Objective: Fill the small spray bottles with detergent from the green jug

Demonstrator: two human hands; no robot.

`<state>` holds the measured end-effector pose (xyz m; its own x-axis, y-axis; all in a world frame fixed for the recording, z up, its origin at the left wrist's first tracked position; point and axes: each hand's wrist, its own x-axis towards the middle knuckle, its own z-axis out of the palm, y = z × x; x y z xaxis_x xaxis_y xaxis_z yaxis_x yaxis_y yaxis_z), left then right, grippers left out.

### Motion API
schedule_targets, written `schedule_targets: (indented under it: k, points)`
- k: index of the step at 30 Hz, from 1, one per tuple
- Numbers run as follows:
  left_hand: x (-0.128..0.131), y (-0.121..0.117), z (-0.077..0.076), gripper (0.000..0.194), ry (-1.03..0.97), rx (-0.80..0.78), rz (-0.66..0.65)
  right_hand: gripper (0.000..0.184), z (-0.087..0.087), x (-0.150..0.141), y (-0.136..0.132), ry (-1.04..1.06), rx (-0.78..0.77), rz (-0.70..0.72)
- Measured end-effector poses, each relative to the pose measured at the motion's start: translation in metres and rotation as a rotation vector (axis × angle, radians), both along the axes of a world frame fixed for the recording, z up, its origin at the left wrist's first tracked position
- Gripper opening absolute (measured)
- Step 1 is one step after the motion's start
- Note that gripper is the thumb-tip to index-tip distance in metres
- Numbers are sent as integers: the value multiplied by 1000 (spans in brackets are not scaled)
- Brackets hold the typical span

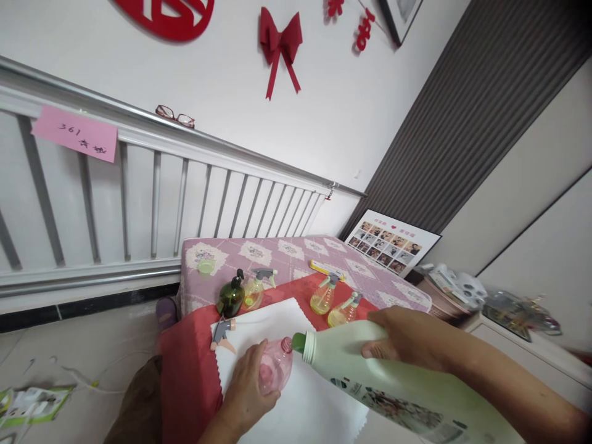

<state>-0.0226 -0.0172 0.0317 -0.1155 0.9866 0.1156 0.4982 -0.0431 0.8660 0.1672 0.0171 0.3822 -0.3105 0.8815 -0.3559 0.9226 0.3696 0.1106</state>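
My left hand [250, 385] is wrapped round a small clear pink bottle [280, 365], tilted with its open neck toward the right. Gripped by its handle in my right hand [400, 336], a large pale green detergent jug [365, 370] lies tipped over. Its green spout [298, 342] meets the pink bottle's mouth; whether liquid flows I cannot tell. A grey and peach spray head [224, 335] rests on the white cloth [319, 394] just beyond my left hand.
Behind stand a dark green pump bottle [231, 296], a yellow spray bottle [255, 290] and two more spray bottles [324, 295] on a red cloth [189, 351]. A pale green cap [206, 266] and a yellow box [326, 269] lie on the patterned tablecloth [277, 250]. A white radiator [157, 197] runs behind.
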Motion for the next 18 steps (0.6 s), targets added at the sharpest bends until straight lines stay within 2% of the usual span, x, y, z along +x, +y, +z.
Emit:
schedule_targets:
  k: [18]
  points:
    - [0, 0, -3, 93, -3, 16, 4, 27, -1, 3, 1, 18, 0, -4]
